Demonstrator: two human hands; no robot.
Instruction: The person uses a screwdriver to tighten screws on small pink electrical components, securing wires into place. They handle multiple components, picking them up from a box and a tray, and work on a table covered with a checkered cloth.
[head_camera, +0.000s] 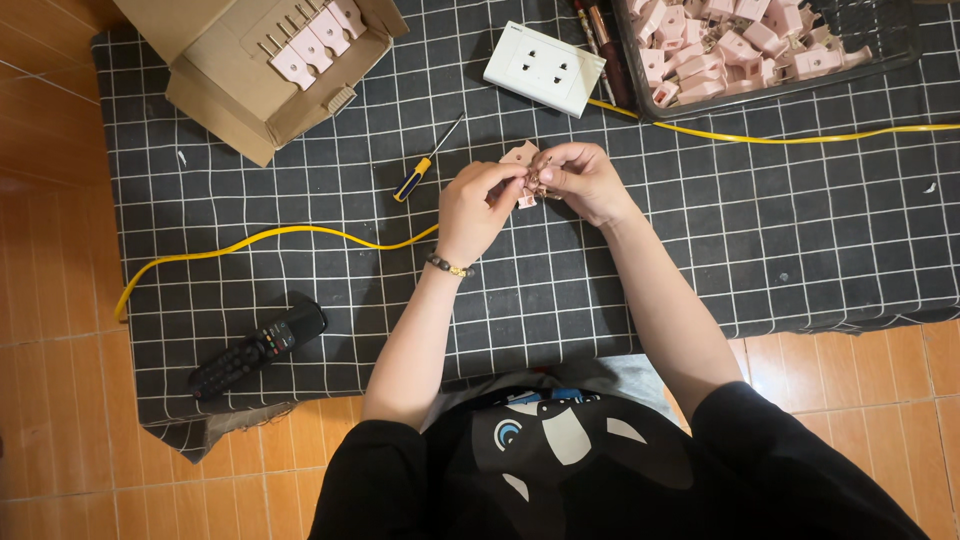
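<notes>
My left hand (476, 205) and my right hand (585, 180) meet over the middle of a black checked cloth (760, 230). Together they pinch a small pink plug part (521, 156) with brass metal pieces between the fingertips. A beaded bracelet sits on my left wrist. Just left of the hands lies a small screwdriver (425, 162) with a yellow and blue handle. Fingers hide most of the plug part.
An open cardboard box (225, 95) at the back left holds several pink plugs. A black tray (880, 50) at the back right is full of pink parts. A white double socket (544, 68), a yellow cable (250, 240) and a black remote (258, 349) lie on the cloth.
</notes>
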